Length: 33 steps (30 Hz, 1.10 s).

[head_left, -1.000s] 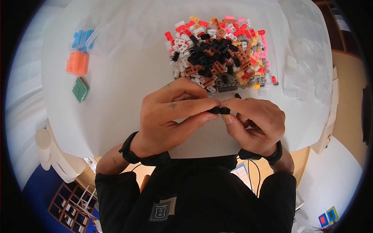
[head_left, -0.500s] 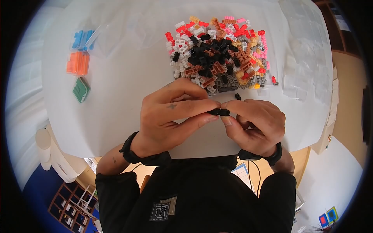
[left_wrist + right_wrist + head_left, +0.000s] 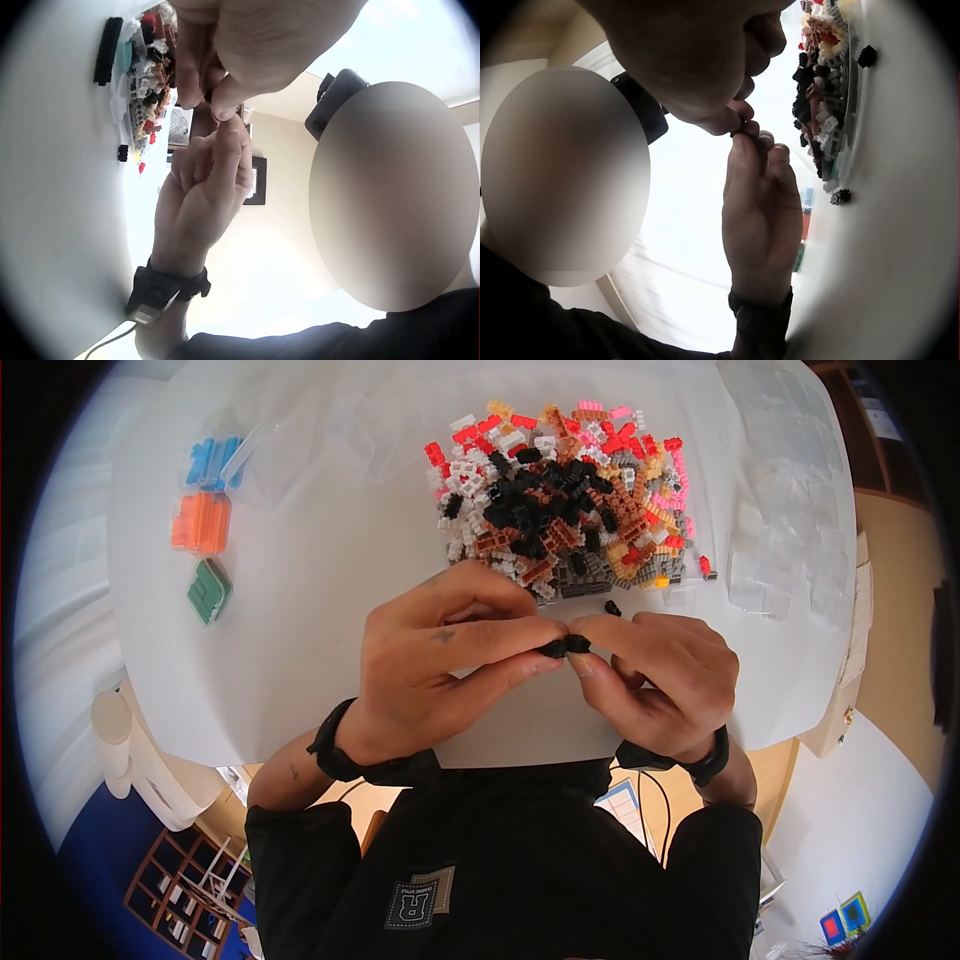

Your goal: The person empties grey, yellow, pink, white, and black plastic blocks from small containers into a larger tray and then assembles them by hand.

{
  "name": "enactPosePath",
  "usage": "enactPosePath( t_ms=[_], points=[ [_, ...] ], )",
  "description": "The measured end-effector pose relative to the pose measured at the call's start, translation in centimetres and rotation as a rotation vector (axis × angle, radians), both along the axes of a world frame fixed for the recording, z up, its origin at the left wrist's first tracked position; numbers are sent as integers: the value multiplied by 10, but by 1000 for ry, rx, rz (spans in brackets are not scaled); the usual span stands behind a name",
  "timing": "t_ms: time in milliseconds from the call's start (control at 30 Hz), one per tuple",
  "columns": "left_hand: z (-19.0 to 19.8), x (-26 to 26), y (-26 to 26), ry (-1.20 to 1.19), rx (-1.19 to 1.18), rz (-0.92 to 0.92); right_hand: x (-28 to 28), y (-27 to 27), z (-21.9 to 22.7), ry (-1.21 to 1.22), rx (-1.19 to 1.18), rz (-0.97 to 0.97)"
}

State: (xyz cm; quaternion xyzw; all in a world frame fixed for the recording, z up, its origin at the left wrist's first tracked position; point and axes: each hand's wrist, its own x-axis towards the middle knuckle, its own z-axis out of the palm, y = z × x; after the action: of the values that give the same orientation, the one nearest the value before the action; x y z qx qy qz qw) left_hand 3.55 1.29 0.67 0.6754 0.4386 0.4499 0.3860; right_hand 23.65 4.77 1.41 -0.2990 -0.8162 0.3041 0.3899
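Above the near part of the table, my left hand [image 3: 445, 660] pinches a small black building brick [image 3: 551, 649] between thumb and index finger. My right hand [image 3: 665, 670] pinches another black brick [image 3: 577, 644] the same way, end to end with the first. Both hands' fingertips meet right at the bricks and hide much of them; whether the two bricks are joined I cannot tell. Beyond the right fingers a loose black brick [image 3: 612, 608] lies on the table. In the right wrist view the left hand [image 3: 761, 217] points up toward the right fingertips.
A pile of mixed bricks [image 3: 560, 500] fills a clear tray just beyond the hands. Blue [image 3: 212, 463], orange [image 3: 200, 522] and green pieces [image 3: 208, 592] lie at the left. Clear plastic boxes [image 3: 760, 575] stand at the right, with a red brick [image 3: 707, 566] nearby.
My right hand has shifted slightly to the right, and its brick has turned a little between the fingertips. The left hand stays in place.
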Motion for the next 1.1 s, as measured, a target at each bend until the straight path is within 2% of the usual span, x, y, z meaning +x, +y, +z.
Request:
enactPosePath(
  t_ms=[133, 200, 1100],
  points=[
    [1, -1, 0, 1, 14, -2, 0, -2, 0, 4, -14, -15],
    [2, -2, 0, -14, 9, -7, 2, -1, 3, -1, -107, 6],
    [0, -2, -1, -35, 30, 9, 3, -3, 1, -3, -47, 0]
  ],
)
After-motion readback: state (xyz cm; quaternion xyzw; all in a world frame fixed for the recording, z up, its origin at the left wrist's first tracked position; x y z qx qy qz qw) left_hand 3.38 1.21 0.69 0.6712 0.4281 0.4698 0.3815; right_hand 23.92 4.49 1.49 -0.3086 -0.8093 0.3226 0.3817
